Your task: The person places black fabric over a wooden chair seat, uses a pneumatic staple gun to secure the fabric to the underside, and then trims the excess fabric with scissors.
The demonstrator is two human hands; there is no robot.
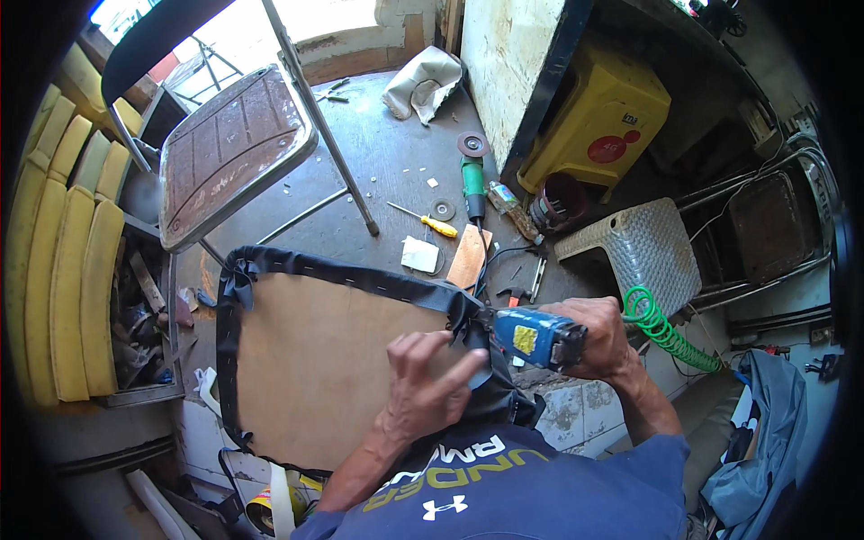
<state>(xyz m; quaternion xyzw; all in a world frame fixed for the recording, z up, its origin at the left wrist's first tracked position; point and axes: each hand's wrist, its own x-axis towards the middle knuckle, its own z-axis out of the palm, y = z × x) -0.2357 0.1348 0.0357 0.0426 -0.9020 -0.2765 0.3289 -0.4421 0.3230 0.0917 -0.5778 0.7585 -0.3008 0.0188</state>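
Note:
My right hand grips a blue staple gun, its nose at the near right corner of an upholstered seat panel. The panel lies underside up, a brown board edged with black cover material folded over the rim. Staples dot that folded edge, and the material is bunched at the corners. Over the board near the same corner is my left hand, its fingers apart and partly bent, with nothing seen in them. A coiled green air hose runs beside my right wrist. The gun's tip is partly hidden by gathered material.
On the floor ahead lie a green angle grinder, a yellow screwdriver, a grinding disc and a hammer. A rusty folding chair stands left, beside yellow cushions. Right are a woven-pattern stool and a yellow bin.

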